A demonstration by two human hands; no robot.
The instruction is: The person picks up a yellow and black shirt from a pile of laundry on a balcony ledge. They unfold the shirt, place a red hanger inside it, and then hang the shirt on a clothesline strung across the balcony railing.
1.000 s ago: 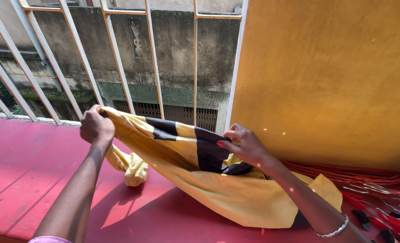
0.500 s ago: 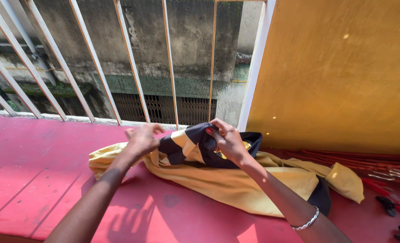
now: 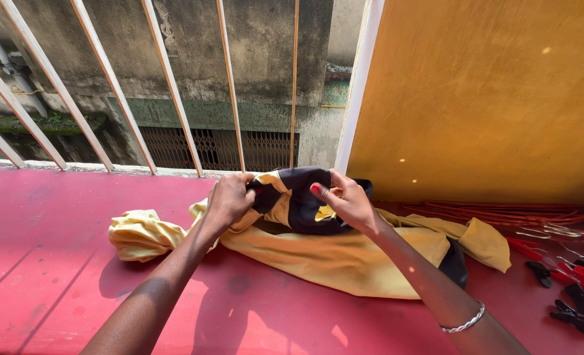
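Observation:
A yellow garment (image 3: 344, 260) with black and yellow striped parts lies bunched on the red floor (image 3: 55, 263). My left hand (image 3: 229, 197) grips the striped collar end of the garment, raised a little off the floor. My right hand (image 3: 344, 197) holds the black part of the same bunch, right beside the left hand. One crumpled yellow end (image 3: 141, 233) trails to the left on the floor. A silver bracelet (image 3: 466, 322) sits on my right wrist.
White slanted railing bars (image 3: 174, 85) stand along the far edge of the floor. An ochre wall (image 3: 489, 98) rises at the right. Red clothes hangers (image 3: 535, 220) and red-and-black clips (image 3: 578, 289) lie on the floor at the far right.
My hands came together from wide apart, gathering the spread garment into a bunch at its striped end. The cloth sank onto the floor and one yellow end now trails left.

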